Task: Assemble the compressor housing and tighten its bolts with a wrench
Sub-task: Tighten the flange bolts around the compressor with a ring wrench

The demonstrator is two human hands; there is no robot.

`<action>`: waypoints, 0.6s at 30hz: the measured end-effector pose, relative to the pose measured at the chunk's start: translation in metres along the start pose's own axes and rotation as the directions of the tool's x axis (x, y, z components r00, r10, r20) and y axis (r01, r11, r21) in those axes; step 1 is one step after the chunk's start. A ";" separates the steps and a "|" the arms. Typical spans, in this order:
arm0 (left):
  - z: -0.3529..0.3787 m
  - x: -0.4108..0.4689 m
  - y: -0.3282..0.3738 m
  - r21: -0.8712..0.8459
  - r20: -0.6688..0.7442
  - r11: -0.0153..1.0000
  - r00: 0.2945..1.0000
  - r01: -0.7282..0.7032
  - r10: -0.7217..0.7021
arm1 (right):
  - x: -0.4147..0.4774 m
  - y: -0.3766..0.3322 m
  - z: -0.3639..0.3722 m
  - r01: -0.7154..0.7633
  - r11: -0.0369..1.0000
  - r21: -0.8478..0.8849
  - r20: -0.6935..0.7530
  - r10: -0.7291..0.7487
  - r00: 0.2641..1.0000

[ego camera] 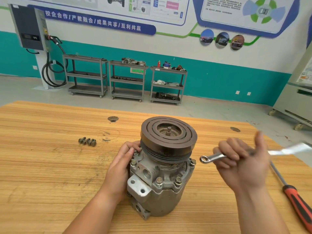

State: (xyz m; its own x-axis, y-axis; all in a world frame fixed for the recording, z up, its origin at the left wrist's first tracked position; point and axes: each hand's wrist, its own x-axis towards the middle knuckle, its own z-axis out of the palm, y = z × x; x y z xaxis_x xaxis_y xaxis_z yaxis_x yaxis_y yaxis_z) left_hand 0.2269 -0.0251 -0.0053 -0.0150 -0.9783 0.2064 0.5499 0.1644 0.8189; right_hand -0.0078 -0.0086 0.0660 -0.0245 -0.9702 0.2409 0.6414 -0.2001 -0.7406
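A grey metal compressor (162, 191) stands upright on the wooden table (42, 174), its dark grooved pulley (168, 134) on top. Several bolts sit in the housing flange, one at the right (192, 162). My left hand (121, 166) grips the compressor's left side just under the pulley. My right hand (243, 162) holds a silver ring wrench (212, 157) in curled fingers, thumb raised. The wrench's ring end hangs in the air just right of the right-hand flange bolt, apart from it; its far end is blurred.
Three loose bolts (87, 141) lie on the table to the left of the compressor. A screwdriver with a red and black handle (297, 201) lies at the right edge. Grey tool carts (128, 80) stand by the far wall.
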 end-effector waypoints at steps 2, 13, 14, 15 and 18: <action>0.000 0.000 0.000 -0.020 0.009 1.000 1.000 0.001 -0.001 | 0.026 0.003 -0.005 -0.207 0.976 0.071 0.017 0.206 0.978; 0.003 0.000 0.001 0.003 0.016 1.000 1.000 -0.020 0.020 | 0.069 0.027 -0.016 -0.581 0.813 0.046 0.345 0.533 0.773; 0.003 -0.001 0.001 -0.001 0.016 1.000 1.000 -0.018 0.018 | 0.068 0.026 -0.015 -0.576 0.816 0.035 0.332 0.535 0.777; 0.003 -0.001 0.000 -0.003 0.014 1.000 1.000 -0.016 0.016 | 0.066 0.024 -0.013 -0.565 0.824 0.034 0.305 0.530 0.791; 0.002 -0.001 0.000 -0.004 0.011 1.000 1.000 -0.009 0.009 | 0.049 0.021 -0.009 -0.447 0.892 0.070 0.147 0.434 0.889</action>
State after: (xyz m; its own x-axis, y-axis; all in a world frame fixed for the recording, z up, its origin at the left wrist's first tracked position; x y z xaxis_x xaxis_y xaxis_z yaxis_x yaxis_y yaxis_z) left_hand 0.2251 -0.0240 -0.0042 -0.0190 -0.9754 0.2196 0.5530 0.1727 0.8151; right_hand -0.0023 -0.0611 0.0563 0.3689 -0.9293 -0.0151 0.6368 0.2646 -0.7242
